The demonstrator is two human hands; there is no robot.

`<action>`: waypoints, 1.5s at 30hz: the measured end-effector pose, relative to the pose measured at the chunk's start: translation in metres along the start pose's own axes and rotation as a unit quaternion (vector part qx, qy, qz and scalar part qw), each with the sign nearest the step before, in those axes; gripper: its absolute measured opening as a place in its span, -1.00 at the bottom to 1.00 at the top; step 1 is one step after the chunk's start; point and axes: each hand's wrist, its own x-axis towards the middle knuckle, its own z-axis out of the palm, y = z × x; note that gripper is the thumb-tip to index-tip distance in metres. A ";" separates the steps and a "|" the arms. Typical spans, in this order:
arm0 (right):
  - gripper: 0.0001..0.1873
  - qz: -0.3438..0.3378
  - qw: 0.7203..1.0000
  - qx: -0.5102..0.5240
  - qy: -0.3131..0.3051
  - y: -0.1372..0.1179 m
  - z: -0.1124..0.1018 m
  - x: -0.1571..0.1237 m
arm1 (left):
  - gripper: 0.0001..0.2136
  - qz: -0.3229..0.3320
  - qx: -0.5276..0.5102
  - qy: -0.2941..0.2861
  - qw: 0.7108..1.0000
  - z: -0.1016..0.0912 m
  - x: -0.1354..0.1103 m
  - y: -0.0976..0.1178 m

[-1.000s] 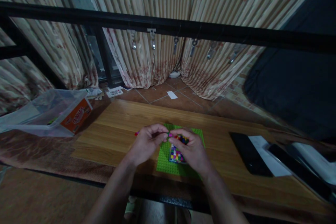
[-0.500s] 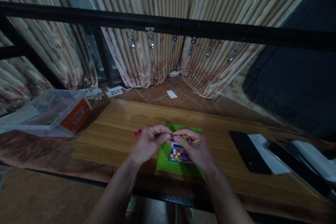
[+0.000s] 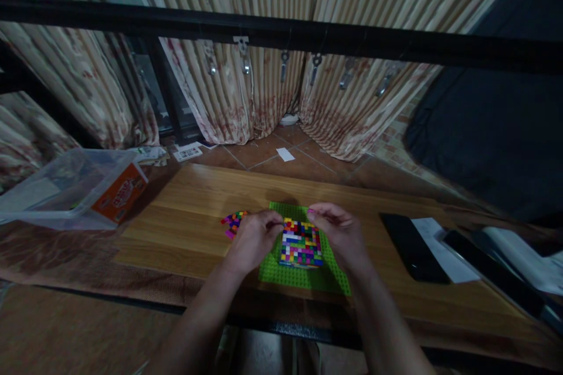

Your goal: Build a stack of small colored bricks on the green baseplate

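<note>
A green baseplate lies on the wooden board, carrying a square patch of many-coloured small bricks. My left hand rests at the patch's left edge with its fingers pinched; whether anything is in them is hidden. To the right of the patch, my right hand is raised a little and pinches a small pink brick at its fingertips. A small heap of loose coloured bricks sits on the board just left of my left hand.
A clear plastic bin with an orange label stands at the far left. A black phone, white paper and another dark slab lie at the right. A black rail crosses above, with curtains behind.
My hands were pressed together over the coloured patch; now they have parted. The right hand has drawn off to the right with a pink brick, uncovering the patch and the loose heap.
</note>
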 end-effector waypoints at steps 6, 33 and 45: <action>-0.87 0.014 0.999 -0.015 0.039 0.006 -0.001 0.003 | -0.96 0.002 0.007 0.012 1.000 0.002 0.003 0.001; -0.80 0.037 0.993 -0.112 0.005 0.008 -0.001 0.000 | -0.76 -0.091 -0.187 0.021 0.978 0.014 0.014 -0.013; -0.86 0.010 0.987 -0.158 -0.005 0.024 0.005 0.002 | -0.80 -0.106 -0.260 0.003 0.960 0.025 0.016 -0.015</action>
